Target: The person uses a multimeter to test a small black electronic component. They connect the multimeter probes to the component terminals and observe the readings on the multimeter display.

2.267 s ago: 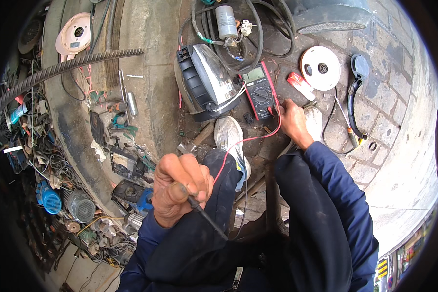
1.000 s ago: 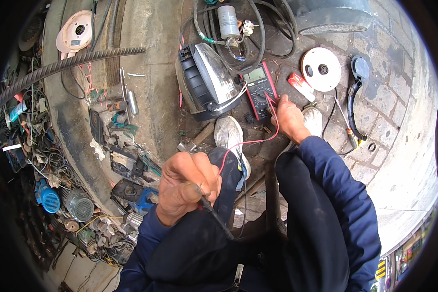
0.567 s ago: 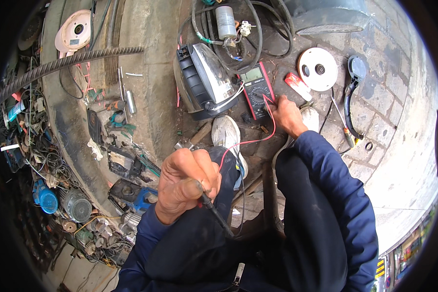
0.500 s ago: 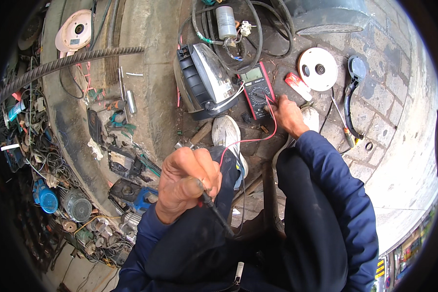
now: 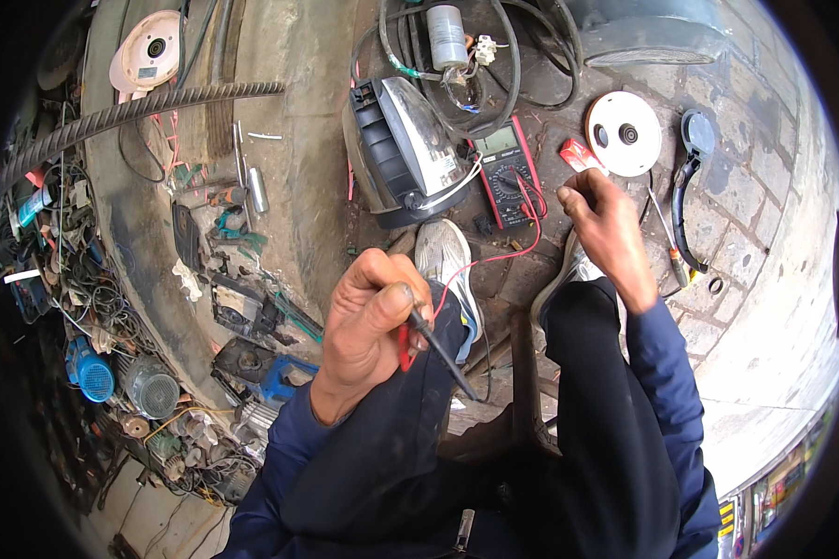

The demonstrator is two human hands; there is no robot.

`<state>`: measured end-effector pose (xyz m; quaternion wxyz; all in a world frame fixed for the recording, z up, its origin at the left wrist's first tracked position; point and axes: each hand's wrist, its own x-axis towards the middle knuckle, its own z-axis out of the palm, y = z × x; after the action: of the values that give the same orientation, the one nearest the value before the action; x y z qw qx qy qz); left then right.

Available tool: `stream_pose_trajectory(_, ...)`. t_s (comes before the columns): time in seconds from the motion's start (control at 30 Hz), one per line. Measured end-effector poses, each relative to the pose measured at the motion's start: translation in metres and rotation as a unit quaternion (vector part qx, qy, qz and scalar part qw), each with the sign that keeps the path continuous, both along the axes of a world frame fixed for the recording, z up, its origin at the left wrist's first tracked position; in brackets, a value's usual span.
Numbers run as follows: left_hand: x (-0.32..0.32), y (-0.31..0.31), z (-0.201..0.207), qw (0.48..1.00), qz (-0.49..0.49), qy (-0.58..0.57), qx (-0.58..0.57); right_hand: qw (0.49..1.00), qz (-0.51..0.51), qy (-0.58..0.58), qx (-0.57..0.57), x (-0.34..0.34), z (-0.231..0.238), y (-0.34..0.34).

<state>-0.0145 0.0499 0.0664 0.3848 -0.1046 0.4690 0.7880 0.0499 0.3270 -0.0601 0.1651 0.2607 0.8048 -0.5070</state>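
Note:
My left hand (image 5: pixel 371 326) is closed round a black test probe (image 5: pixel 449 359) and a red test probe (image 5: pixel 405 347), held above my left knee. A thin red lead (image 5: pixel 475 263) runs from this hand to the multimeter (image 5: pixel 508 177), which lies face up on the ground in a red case with a dark dial. To the right of the multimeter hovers my right hand (image 5: pixel 611 228), fingers curled and thumb against them, with nothing visible in them. Left of the multimeter lies a shiny electric kettle body (image 5: pixel 410 154) with black plastic parts.
A white round base (image 5: pixel 641 140), a red-and-white small box (image 5: pixel 578 156), a screwdriver (image 5: pixel 671 244) and a black curved handle with a grey lid (image 5: pixel 692 172) lie at right. Behind are a grey cylinder (image 5: pixel 447 37) and coiled cable. A ribbed steel bar (image 5: pixel 158 107) and piled motors fill the left.
My right hand has come away from the multimeter's lower corner, moving right. My left hand has shifted slightly right with the probes, and the red probe shows more plainly.

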Motion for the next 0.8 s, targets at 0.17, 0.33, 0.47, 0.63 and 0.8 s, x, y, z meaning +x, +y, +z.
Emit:
stream_pose_trajectory(0.17,0.001,0.005,-0.008,0.999,0.024,0.016,-0.045,0.924,0.088,0.049,-0.369,-0.017,0.092,-0.014)
stream_pose_trajectory(0.33,0.004,0.012,-0.011,0.995,0.038,0.056,-0.072,0.855,0.139,-0.013,-0.500,-0.023,0.101,-0.035)
stream_pose_trajectory(0.47,0.004,0.011,-0.005,0.993,0.014,0.055,-0.105,0.787,0.101,-0.109,-0.598,-0.017,0.095,-0.044)
stream_pose_trajectory(0.63,0.003,0.005,-0.002,0.989,-0.023,0.077,-0.122,0.765,0.040,-0.111,-0.633,-0.011,0.086,-0.065)
stream_pose_trajectory(0.8,0.006,0.005,-0.003,0.974,-0.040,0.147,-0.166,0.729,0.020,-0.145,-0.669,-0.009,0.078,-0.078)
